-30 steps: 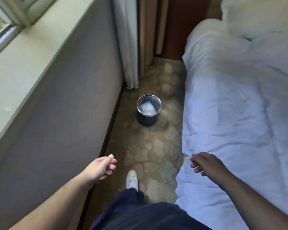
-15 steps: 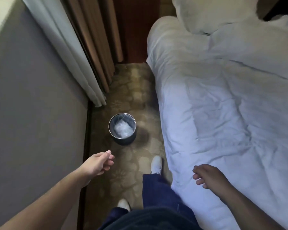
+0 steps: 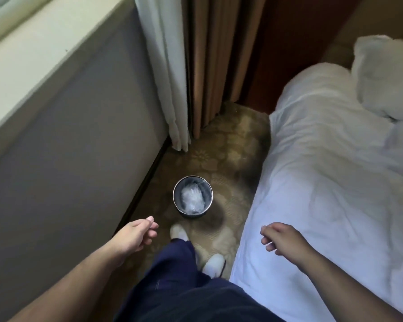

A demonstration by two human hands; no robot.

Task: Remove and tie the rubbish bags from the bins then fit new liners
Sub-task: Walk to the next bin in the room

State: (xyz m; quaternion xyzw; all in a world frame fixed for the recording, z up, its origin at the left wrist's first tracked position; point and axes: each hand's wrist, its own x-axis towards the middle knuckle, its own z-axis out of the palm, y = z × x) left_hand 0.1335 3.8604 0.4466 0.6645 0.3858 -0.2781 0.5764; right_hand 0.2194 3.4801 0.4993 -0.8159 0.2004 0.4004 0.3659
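Upright round bin (image 3: pixel 193 214), clear liner bag (image 3: pixel 192 198) inside, on the carpet (image 3: pixel 219 159) between wall (image 3: pixel 68 159) and bed (image 3: pixel 323 182), just ahead of the left hand (image 3: pixel 137 234), farther from the right hand (image 3: pixel 282 238); both loosely curled, empty.

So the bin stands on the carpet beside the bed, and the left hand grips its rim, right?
No: the head view shows the left hand short of the bin, holding nothing. The bin does stand on the carpet beside the bed.

The person wears dark navy trousers (image 3: pixel 179 277) and white shoes (image 3: pixel 215 263), with both forearms (image 3: pixel 84 273) bare.
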